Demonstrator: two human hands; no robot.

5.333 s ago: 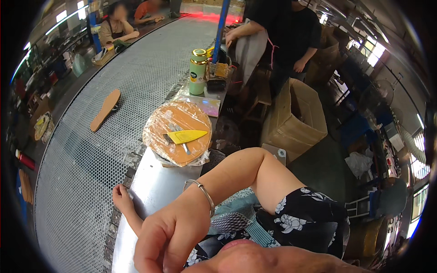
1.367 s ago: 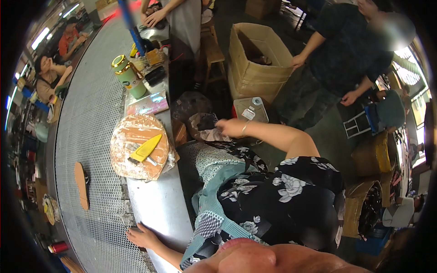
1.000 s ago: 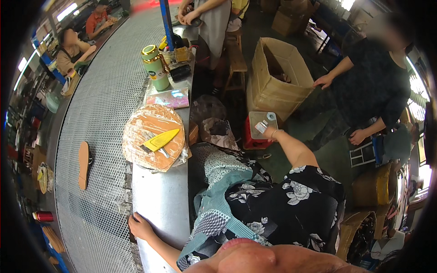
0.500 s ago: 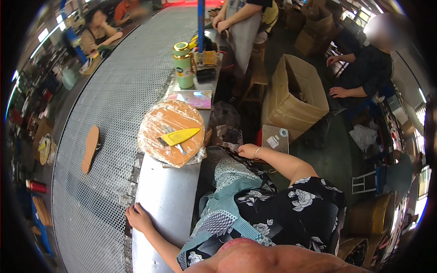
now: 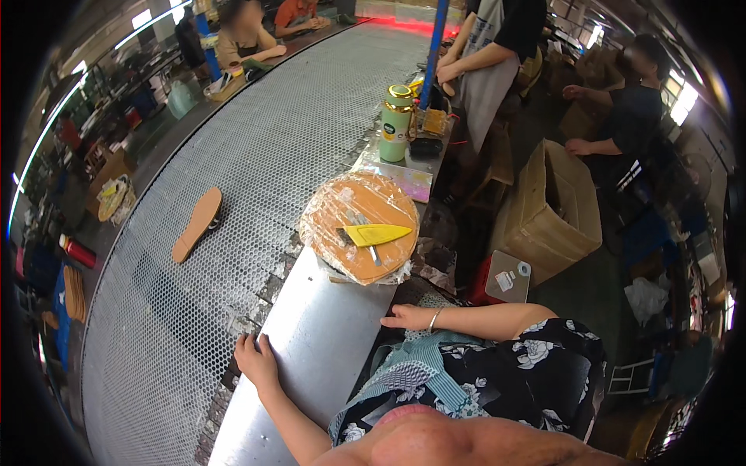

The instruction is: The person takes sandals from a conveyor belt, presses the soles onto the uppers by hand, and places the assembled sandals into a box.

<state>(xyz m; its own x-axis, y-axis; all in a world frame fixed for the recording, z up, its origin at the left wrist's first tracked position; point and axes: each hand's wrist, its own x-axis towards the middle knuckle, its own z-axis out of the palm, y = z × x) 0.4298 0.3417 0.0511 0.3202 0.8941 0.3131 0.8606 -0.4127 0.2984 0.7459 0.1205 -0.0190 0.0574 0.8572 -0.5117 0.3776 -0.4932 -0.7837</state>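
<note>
Workshop clutter rings a long curved mesh belt (image 5: 256,147), with a bare steel ledge (image 5: 311,342) running along its near edge. Seated at it, the person rests the left hand (image 5: 255,359) on the ledge's belt-side edge, fingers loosely spread and flat, gripping nothing. The right hand (image 5: 406,317) lies at the ledge's other edge, close to the lap, fingers relaxed and open, a bangle (image 5: 435,318) on the wrist; it holds nothing either.

Just beyond the right hand, farther up the ledge, sits a round board (image 5: 361,229) wrapped in clear film. On it lie a yellow wedge-shaped tool (image 5: 377,233) and a thin metal tool (image 5: 371,252) partly under it. Past the board a shiny sheet (image 5: 404,180) lies flat, then a green flask (image 5: 396,124) with a gold cap stands upright.

Out on the belt, well beyond the left hand, a tan insole (image 5: 198,224) lies alone. To the right of the right hand, on the floor, stands an open carton (image 5: 552,213). Other people work farther along the belt and by the carton.
</note>
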